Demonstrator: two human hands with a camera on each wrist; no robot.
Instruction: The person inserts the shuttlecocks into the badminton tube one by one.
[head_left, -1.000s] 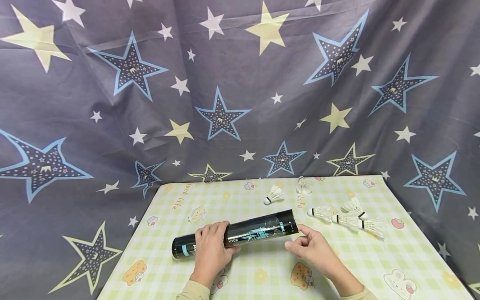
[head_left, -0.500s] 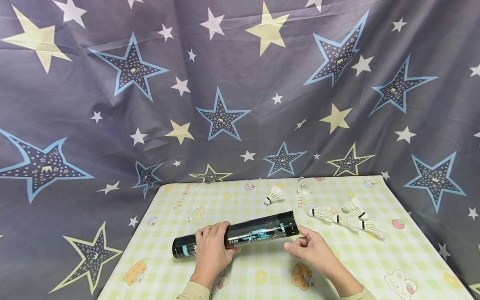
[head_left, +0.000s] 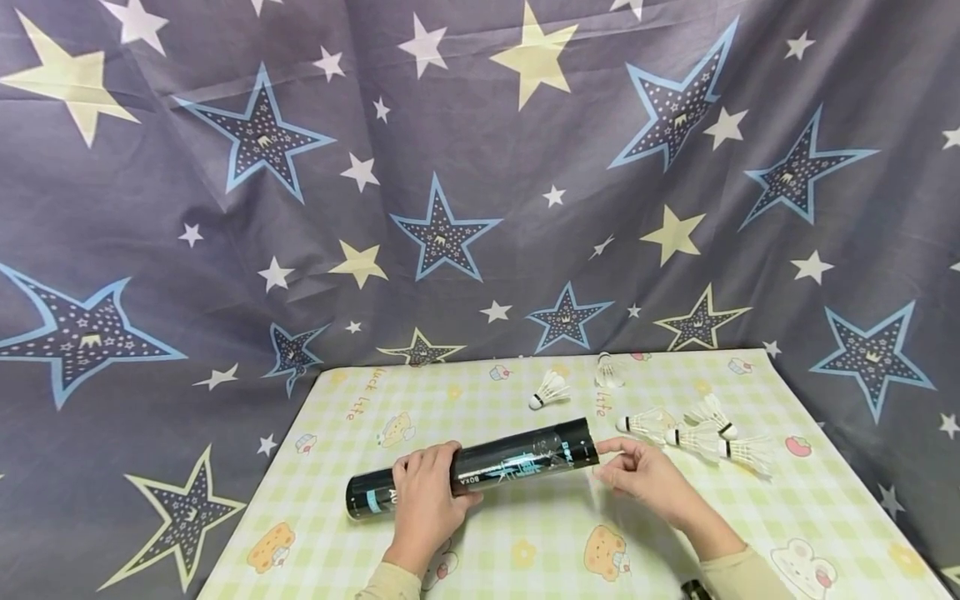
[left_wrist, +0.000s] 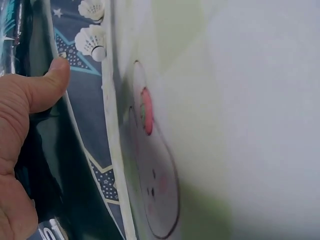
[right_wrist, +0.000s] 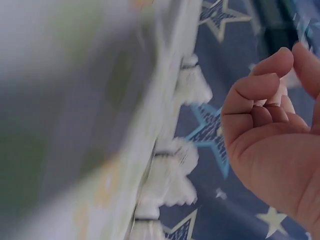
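My left hand [head_left: 427,500] grips a long black shuttlecock tube [head_left: 521,457] round its body, left of the middle. The tube lies slanted over the cloth, its right end higher. In the left wrist view the thumb [left_wrist: 50,87] lies along the glossy tube wall. Right at the tube's right end is my right hand [head_left: 648,483], fingers curled and thumb close to the index finger. In the right wrist view its fingertips [right_wrist: 282,60] overlap the dark tube end, with something pale behind them; I cannot tell whether they pinch anything.
Two white shuttlecocks lie towards the back, one [head_left: 550,390] left of the other [head_left: 608,372]. Several more, such as this shuttlecock [head_left: 696,439], are grouped to the right. The table wears a green checked cloth [head_left: 517,575]. Behind hangs a dark star-patterned curtain [head_left: 480,167].
My right hand has shifted slightly right and up at the tube's end, its forearm swinging right. A dark thing shows by the right sleeve at the bottom edge. The left hand and tube hardly moved.
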